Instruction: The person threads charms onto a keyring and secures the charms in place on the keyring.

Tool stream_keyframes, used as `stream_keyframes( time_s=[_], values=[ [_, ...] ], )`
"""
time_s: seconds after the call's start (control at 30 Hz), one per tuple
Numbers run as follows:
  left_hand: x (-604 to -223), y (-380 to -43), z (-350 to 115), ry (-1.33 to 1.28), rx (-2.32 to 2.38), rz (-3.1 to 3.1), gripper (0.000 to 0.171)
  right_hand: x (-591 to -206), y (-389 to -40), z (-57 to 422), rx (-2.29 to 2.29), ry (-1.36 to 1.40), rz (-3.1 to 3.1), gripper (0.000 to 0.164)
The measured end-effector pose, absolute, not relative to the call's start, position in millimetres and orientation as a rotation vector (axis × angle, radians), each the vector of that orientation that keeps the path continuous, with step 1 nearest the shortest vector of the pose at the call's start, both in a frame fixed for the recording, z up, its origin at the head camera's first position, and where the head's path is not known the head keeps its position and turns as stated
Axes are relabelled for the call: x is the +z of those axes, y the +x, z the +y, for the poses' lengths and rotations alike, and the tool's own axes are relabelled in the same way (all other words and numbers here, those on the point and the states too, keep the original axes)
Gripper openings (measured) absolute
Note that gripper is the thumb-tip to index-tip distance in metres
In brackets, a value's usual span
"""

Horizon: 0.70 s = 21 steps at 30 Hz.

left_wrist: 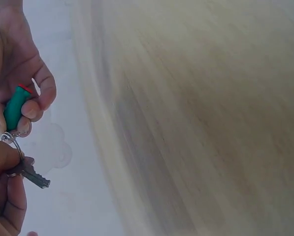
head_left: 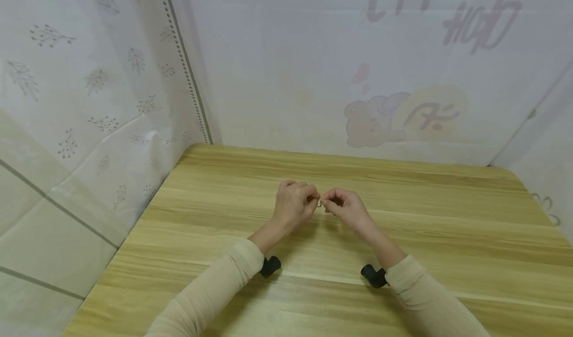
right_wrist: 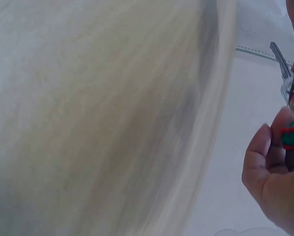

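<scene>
Both hands meet above the middle of the table in the head view, fingertips almost touching. My left hand (head_left: 294, 205) pinches a silver key (left_wrist: 36, 177) between thumb and fingers; the toothed blade sticks out past the fingertips. A metal key ring (left_wrist: 13, 139) runs from the key to a small green keychain charm (left_wrist: 15, 109) with a red end. That charm is held between the thumb and curled fingers of my right hand (head_left: 350, 209). From the right wrist view, the charm's red-rimmed end (right_wrist: 290, 137) faces the camera, and the key blade points up and away.
A wood-grain table (head_left: 201, 227) lies below both hands. Behind it hangs a pale curtain (head_left: 277, 78) with a bear print, and a leaf-patterned one (head_left: 98, 103) is at the left. Black fittings (head_left: 270, 266) show by both wrists.
</scene>
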<state>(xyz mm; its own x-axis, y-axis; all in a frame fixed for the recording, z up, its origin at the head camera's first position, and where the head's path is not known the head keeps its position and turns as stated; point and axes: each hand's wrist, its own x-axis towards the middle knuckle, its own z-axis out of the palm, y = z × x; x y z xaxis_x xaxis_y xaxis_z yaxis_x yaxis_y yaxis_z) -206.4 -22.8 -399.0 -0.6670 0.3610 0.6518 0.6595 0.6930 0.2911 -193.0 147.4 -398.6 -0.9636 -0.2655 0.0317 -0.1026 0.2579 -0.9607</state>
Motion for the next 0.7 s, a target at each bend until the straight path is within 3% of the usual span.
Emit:
stream_keyframes(
  time_s=[0.23, 0.43, 0.7],
  values=[
    [-397.5, -208.7, -23.8, -0.705, -0.867, -2.381, 0.013, -401.8, -190.8, 143.7, -1.837, -0.315, 2.417, 0.014],
    [-394.4, -205.2, -24.8, -0.697, -1.061, -2.555, 0.002, -400.6, -190.3, 146.8, -1.885, -0.321, 2.328, 0.015],
    [-392.2, -202.6, -24.8, -0.845, -0.833, -2.446, 0.005, -394.9, -191.7, 152.2, -1.874, -0.325, 2.258, 0.015]
  ],
)
